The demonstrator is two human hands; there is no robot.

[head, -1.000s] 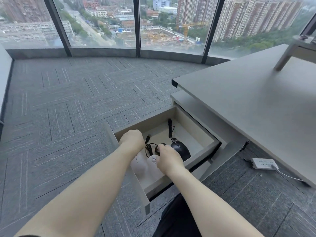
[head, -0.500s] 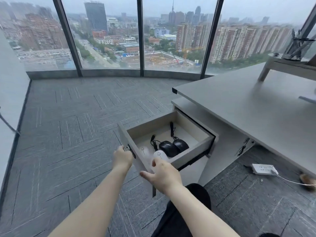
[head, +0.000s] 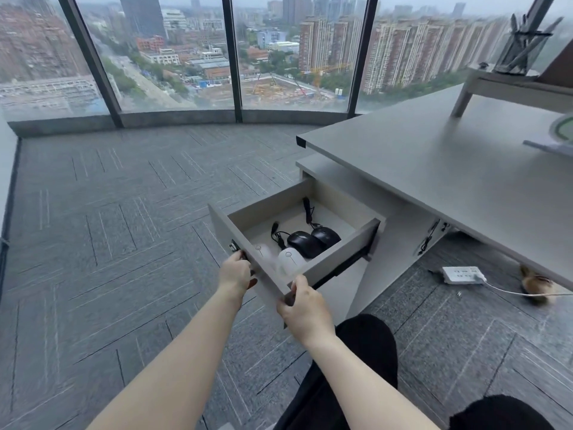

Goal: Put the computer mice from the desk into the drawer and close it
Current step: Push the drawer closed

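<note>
The drawer (head: 310,231) is standing pulled well out from the cabinet under the tabletop (head: 434,169), and all positions below are being given relative to it. Inside it, two black mice (head: 305,243) are lying side by side toward its right side wall, with their cables trailing toward its back. A white mouse (head: 291,259) is resting just in front of them, close behind the front panel (head: 248,259). A second pale object beside the white mouse is too blurred to identify. No mouse is showing on the visible part of the tabletop.

The left hand (head: 234,276) is resting on the outer face of the front panel near the lock, fingers curled against it. The right hand (head: 305,311) is gripping the lower near corner of the panel, thumb on top, fingers wrapped underneath and partly hidden. Neither hand is holding a mouse.

Judged from this, loading appears finished and closing is the step in hand. The drawer is a rigid board box on slides and should be travelling easily under a straight push on the front panel. The mice are light, smooth and loose, so a hard shove is likely to be sliding them about.
</note>
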